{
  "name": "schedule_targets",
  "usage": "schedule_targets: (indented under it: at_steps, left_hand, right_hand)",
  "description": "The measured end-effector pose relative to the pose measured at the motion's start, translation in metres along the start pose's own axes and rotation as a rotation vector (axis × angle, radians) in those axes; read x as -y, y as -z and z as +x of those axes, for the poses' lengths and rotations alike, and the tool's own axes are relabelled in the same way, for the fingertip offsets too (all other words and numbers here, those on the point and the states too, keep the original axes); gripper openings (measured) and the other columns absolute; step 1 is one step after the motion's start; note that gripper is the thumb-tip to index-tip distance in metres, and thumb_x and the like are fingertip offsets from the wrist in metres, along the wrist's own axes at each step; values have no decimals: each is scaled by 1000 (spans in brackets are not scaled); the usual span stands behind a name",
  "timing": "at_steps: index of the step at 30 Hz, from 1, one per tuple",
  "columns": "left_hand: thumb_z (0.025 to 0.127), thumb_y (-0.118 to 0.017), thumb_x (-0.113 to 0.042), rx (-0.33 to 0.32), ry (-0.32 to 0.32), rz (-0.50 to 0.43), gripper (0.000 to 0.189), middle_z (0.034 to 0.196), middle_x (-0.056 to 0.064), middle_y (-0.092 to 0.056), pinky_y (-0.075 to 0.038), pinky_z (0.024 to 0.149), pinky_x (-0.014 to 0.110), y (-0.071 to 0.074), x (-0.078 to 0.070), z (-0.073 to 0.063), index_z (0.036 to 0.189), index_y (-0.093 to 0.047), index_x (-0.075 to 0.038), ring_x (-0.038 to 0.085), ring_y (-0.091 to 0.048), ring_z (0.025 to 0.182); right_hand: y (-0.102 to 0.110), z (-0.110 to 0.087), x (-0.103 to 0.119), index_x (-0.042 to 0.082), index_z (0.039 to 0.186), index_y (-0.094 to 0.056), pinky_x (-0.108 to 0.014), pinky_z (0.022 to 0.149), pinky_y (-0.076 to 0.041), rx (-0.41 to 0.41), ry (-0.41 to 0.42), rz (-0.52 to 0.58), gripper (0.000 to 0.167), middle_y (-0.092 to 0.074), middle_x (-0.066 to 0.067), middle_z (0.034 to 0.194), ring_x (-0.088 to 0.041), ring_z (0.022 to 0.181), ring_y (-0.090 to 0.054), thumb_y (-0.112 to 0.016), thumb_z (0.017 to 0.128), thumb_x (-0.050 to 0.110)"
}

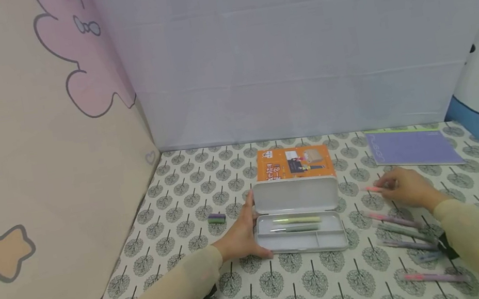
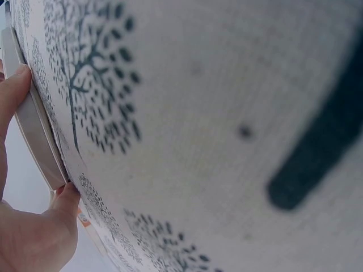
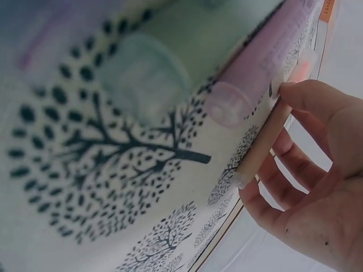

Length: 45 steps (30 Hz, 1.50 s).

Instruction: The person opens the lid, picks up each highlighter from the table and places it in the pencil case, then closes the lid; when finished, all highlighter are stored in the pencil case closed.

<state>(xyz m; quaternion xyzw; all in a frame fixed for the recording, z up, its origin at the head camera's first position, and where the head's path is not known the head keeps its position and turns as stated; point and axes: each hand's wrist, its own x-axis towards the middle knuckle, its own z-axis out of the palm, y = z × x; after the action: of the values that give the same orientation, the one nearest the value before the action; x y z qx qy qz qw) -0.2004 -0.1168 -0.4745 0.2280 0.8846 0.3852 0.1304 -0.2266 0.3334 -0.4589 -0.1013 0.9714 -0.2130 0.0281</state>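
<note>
An opened white pencil case [image 1: 283, 245] holds a yellow pen [image 1: 298, 220] and a grey-green pen [image 1: 296, 229] in its long upper compartment. My left hand [image 1: 240, 233] grips the case's left side, thumb at the front corner and fingers by the raised lid [image 1: 296, 196]. The left wrist view shows the thumb and a finger on the case's edge [image 2: 39, 130]. To the right, my right hand [image 1: 403, 187] pinches a peach-coloured pen [image 3: 266, 139] with a pink end, just over the cloth. Nearest it lies a pink-and-purple pen [image 1: 391, 219].
Several more pens lie at the right, including a green one [image 1: 405, 231] and a pink-purple one [image 1: 436, 277]. An orange box [image 1: 270, 165] is behind the lid. A purple notebook [image 1: 413, 145] lies at the back right, a small green-purple eraser-like block [image 1: 216, 218] at the left.
</note>
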Motion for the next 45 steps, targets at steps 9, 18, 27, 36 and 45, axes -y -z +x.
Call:
schedule_targets:
  at_steps: [9, 18, 27, 36, 45]
  left_hand:
    - [45, -97, -31, -1, 8, 3, 163, 149, 13, -32, -26, 119, 41, 0, 0, 0, 151, 26, -25, 24, -45, 133]
    - [44, -97, -31, -8, 5, 6, 164, 152, 14, -30, -24, 120, 41, 1, 0, 0, 147, 30, -35, 25, -44, 134]
    - [44, -97, -33, -4, 3, 4, 164, 152, 14, -32, -25, 120, 41, 0, 1, 0, 147, 30, -36, 25, -44, 134]
    - [45, -97, -33, -3, -10, 14, 163, 153, 15, -29, -25, 120, 40, 2, 2, 1, 150, 27, -27, 24, -45, 134]
    - [45, -97, -32, -6, -11, 24, 162, 152, 16, -30, -24, 120, 41, 1, 0, 0, 151, 24, -20, 26, -43, 135]
  right_hand:
    - [1, -4, 6, 8, 103, -72, -31, 54, -45, 0, 17, -4, 21, -63, -6, 84, -16, 68, -53, -70, 87, 21]
    - [15, -19, 24, 7, 101, -72, -25, 49, -39, -71, 134, -38, 19, -61, 0, 76, -7, 60, -48, -72, 83, 10]
    - [24, -40, 47, 10, 105, -70, -25, 46, -37, -22, 120, -29, 20, -59, 1, 79, -6, 54, -44, -69, 85, 11]
    - [15, -47, 79, 18, 95, -72, -20, 46, -37, -131, 310, -11, 19, -56, 10, 75, 3, 57, -43, -74, 80, 7]
    - [-1, -40, 118, 21, 91, -72, -19, 49, -38, -84, 339, 21, 19, -54, 12, 71, 1, 61, -42, -75, 79, 7]
